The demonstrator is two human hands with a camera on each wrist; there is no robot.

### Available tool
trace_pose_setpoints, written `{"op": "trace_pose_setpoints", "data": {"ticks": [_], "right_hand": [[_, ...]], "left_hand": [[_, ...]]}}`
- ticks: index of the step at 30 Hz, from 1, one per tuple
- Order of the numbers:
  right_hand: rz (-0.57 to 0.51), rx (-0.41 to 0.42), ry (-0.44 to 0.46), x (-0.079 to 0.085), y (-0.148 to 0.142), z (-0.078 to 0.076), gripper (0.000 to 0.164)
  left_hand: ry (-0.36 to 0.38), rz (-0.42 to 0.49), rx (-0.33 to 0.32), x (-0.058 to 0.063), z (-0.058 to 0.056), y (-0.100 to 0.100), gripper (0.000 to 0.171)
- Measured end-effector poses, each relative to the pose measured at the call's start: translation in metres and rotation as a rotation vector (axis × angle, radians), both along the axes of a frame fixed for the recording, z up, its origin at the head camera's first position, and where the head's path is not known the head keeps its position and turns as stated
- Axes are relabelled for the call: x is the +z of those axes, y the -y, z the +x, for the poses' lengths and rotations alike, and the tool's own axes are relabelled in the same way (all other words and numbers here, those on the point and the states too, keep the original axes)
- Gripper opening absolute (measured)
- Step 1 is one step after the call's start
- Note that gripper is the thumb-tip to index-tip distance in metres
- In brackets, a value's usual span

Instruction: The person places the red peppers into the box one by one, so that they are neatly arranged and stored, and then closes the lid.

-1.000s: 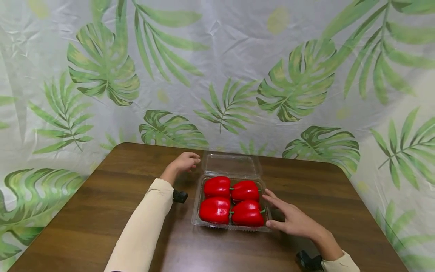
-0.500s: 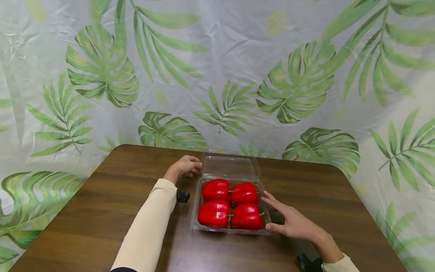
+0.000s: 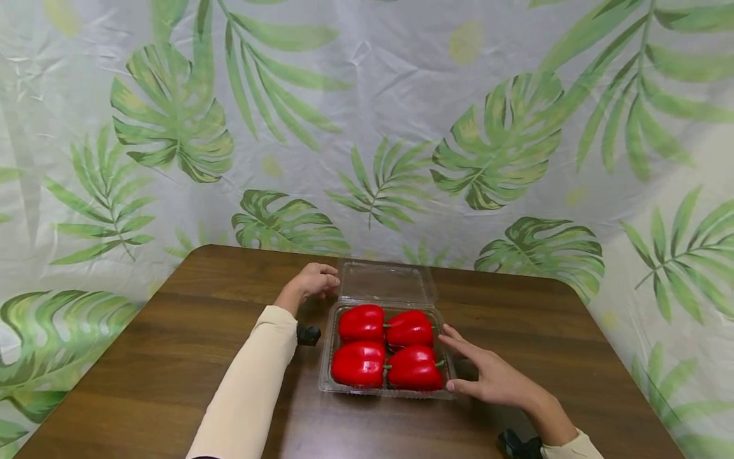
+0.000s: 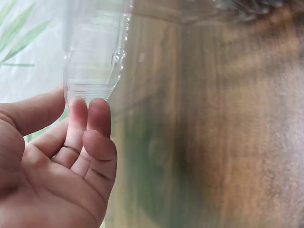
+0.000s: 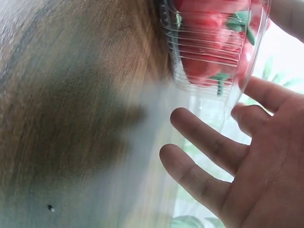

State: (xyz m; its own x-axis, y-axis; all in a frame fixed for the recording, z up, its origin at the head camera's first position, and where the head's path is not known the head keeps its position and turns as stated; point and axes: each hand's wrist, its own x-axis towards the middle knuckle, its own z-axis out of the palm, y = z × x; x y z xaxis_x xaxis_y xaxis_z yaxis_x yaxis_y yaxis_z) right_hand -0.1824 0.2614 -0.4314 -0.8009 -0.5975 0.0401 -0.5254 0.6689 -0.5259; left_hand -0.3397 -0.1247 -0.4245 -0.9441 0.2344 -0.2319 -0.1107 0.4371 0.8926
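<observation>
A clear plastic clamshell container [image 3: 323, 382] lies on the table with its lid [image 3: 381, 282] folded back. Several glossy red bell peppers [image 3: 358, 364] with green stems fill it in two rows. My left hand [image 3: 312, 279] is at the lid's left edge; in the left wrist view its thumb and curled fingers pinch the end of the clear lid [image 4: 92, 61]. My right hand [image 3: 496, 376] is beside the container's right wall, fingers spread. In the right wrist view, index finger and thumb reach the ribbed wall [image 5: 209, 52], while other fingers stand apart from it.
The brown wooden table [image 3: 218, 306] has rounded far corners. Behind it hangs a pale curtain [image 3: 367, 115] with green leaf prints. Black camera mounts [image 3: 308, 335] sit at both wrists.
My left hand has moved slightly right, up to the lid's edge, and its fingers have come to it. The right hand and the peppers hold their places; the head view has shifted slightly.
</observation>
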Motion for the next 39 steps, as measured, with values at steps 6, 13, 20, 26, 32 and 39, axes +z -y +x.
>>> {"op": "trace_pose_setpoints", "data": {"ticks": [6, 13, 20, 26, 32, 39], "right_hand": [[0.005, 0.007, -0.015, -0.002, 0.0, -0.001, 0.078], [0.008, -0.009, -0.02, -0.002, 0.003, -0.002, 0.077], [0.006, -0.015, -0.033, -0.002, 0.004, -0.001, 0.078], [0.004, -0.006, -0.03, -0.002, 0.007, 0.001, 0.076], [0.001, 0.02, 0.014, 0.006, 0.003, -0.003, 0.073], [-0.083, -0.084, -0.069, 0.029, 0.0, -0.031, 0.054]], "left_hand": [[0.0, 0.106, 0.03, 0.011, 0.0, 0.004, 0.058], [-0.033, 0.237, 0.149, 0.015, -0.002, 0.002, 0.044], [-0.061, 0.351, 0.128, 0.021, -0.002, 0.001, 0.043], [-0.075, 0.368, 0.134, 0.02, -0.001, -0.002, 0.041], [-0.07, 0.378, 0.149, 0.02, 0.001, -0.003, 0.04], [-0.103, 0.378, 0.128, 0.022, -0.001, -0.003, 0.039]]}}
